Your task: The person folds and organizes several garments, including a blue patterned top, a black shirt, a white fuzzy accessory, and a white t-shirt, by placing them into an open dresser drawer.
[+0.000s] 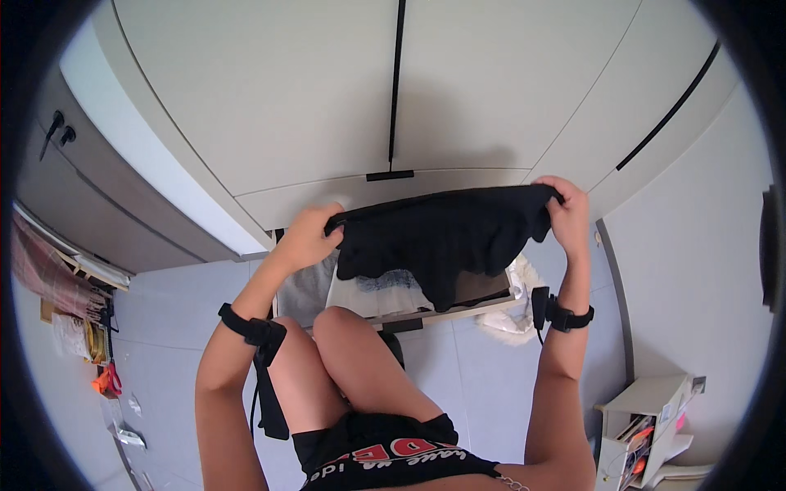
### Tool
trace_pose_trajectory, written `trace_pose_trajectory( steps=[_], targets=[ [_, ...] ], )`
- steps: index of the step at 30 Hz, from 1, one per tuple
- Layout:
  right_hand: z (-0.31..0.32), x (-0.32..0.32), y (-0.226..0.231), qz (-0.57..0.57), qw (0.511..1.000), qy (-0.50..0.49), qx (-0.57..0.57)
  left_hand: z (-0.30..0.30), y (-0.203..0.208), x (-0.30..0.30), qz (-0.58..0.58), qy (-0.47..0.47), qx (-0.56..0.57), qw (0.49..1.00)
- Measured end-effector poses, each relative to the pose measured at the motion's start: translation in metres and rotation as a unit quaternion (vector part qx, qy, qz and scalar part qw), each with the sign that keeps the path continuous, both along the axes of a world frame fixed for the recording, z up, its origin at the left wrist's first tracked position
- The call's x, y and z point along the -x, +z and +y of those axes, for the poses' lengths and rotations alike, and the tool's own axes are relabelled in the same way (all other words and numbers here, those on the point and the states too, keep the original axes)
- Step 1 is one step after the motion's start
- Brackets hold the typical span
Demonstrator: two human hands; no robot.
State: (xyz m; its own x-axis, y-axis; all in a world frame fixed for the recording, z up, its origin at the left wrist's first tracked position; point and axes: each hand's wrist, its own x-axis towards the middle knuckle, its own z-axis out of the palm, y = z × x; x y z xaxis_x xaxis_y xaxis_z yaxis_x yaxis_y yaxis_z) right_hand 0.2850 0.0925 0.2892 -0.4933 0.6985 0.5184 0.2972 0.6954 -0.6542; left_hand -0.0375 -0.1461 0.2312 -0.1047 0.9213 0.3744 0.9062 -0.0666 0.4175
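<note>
A black cloth garment (442, 233) hangs stretched between my two hands, its lower edge drooping unevenly; its exact kind does not show. My left hand (313, 236) pinches one upper corner, and my right hand (566, 214) grips the other, higher up. Below the garment, a pulled-out drawer (471, 309) holds folded clothing, with a grey piece (307, 290) at its left and a white, patterned piece (381, 295) toward the middle. The cloth covers much of the drawer's inside.
Pale wardrobe doors (270, 98) rise behind the drawer. A fluffy white item (509, 323) lies on the floor by the drawer's right end. At lower right stands a small white shelf unit (647, 401); a grey-brown door (106, 180) is at left. Orange-handled scissors (108, 380) and bags are further left.
</note>
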Motion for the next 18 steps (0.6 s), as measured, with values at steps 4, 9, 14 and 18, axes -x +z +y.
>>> trace_pose_trajectory(
  steps=[4, 9, 14, 18],
  targets=[
    [-0.006, -0.013, -0.007, -0.024, 0.998, 0.015, 0.063, -0.014, 0.027, -0.001, -0.213, 0.079, 0.049, 0.973],
    [0.007, 0.004, -0.017, -0.1, 0.994, 0.005, 0.033, 0.001, 0.041, 0.012, -0.127, 0.082, -0.089, 0.985],
    [0.07, 0.062, -0.11, -0.189, 0.982, 0.009, -0.02, 0.048, -0.024, 0.051, -0.162, 0.124, -0.049, 0.978],
    [0.077, 0.089, -0.204, -0.203, 0.976, -0.075, -0.007, 0.054, -0.126, 0.077, -0.063, 0.142, -0.084, 0.984]
  ],
)
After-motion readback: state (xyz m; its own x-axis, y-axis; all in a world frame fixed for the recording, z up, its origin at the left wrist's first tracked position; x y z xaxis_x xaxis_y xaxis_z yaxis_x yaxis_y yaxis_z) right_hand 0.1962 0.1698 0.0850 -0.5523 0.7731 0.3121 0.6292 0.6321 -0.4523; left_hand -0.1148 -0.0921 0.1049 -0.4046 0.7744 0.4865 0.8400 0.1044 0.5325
